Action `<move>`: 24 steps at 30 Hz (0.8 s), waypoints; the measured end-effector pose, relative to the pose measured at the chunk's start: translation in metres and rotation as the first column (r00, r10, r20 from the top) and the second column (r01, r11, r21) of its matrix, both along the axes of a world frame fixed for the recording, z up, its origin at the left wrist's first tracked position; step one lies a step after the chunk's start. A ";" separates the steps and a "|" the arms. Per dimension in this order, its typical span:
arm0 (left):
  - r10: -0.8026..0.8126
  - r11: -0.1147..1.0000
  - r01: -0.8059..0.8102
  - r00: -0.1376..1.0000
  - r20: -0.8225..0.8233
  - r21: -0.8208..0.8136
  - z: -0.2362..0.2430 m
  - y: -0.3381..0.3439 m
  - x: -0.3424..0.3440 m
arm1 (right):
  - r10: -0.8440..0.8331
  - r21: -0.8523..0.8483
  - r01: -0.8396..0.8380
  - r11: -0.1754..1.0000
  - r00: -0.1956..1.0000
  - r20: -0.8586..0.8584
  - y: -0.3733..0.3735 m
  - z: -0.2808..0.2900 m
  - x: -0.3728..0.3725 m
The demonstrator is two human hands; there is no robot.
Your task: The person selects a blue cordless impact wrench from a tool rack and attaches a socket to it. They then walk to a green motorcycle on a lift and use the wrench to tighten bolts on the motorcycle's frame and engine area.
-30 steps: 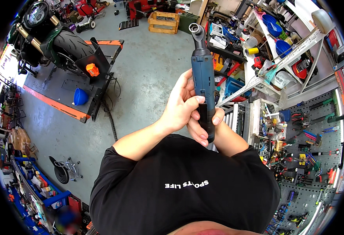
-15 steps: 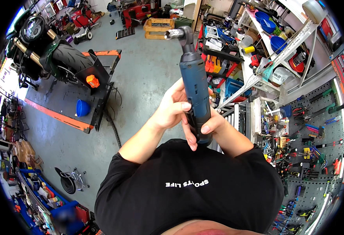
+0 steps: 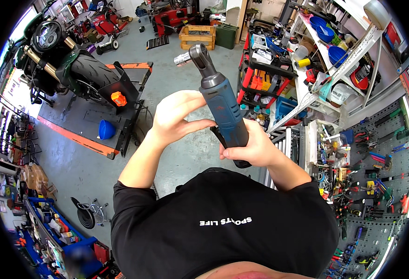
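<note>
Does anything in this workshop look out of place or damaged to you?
Nothing stands out as spilled or broken, including the tool in the right hand. Slightly odd, perhaps: one blue bowl sits on the lift, while similar bowls are on the shelves.

a cordless ratchet wrench (image 3: 223, 107) rests tilted in the grip of the right hand (image 3: 255, 148), its head up and to the left, its butt down and to the right. the long housing is dark blue, with faint reddish marks on the face turned to view. a dark grey metal ratchet head (image 3: 203, 63) tops it, its neck widening into a collar and its rounded end forked. a shiny chrome socket (image 3: 182, 58) juts leftward from that end. a black paddle lever (image 3: 218, 136) angles out from the lower left side, and the butt is black.
</note>
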State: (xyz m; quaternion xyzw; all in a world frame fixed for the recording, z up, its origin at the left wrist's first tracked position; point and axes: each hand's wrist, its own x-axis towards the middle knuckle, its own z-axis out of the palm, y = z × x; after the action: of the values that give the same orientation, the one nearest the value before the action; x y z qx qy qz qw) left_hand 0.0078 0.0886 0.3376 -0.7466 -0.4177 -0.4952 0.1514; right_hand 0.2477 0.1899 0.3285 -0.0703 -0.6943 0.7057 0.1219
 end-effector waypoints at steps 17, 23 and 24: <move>-0.085 0.996 0.080 0.966 -0.242 -0.031 0.019 0.000 -0.012 | 0.274 -0.559 -0.276 0.782 0.958 -0.088 0.009 -0.013 -0.017; -0.154 0.978 0.115 0.962 -0.228 -0.176 0.029 -0.009 -0.015 | 0.369 -0.566 -0.353 0.745 0.925 -0.092 0.009 -0.019 -0.019; -0.164 0.975 0.124 0.961 -0.222 -0.183 0.030 -0.009 -0.014 | 0.380 -0.571 -0.361 0.738 0.921 -0.091 0.008 -0.019 -0.019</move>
State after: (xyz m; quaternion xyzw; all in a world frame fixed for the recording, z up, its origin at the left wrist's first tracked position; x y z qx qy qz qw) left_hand -0.0061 0.0797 0.3672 -0.8386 -0.3814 -0.3758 0.1000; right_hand 0.2286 0.1981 0.3091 0.0244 -0.4491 0.8912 -0.0587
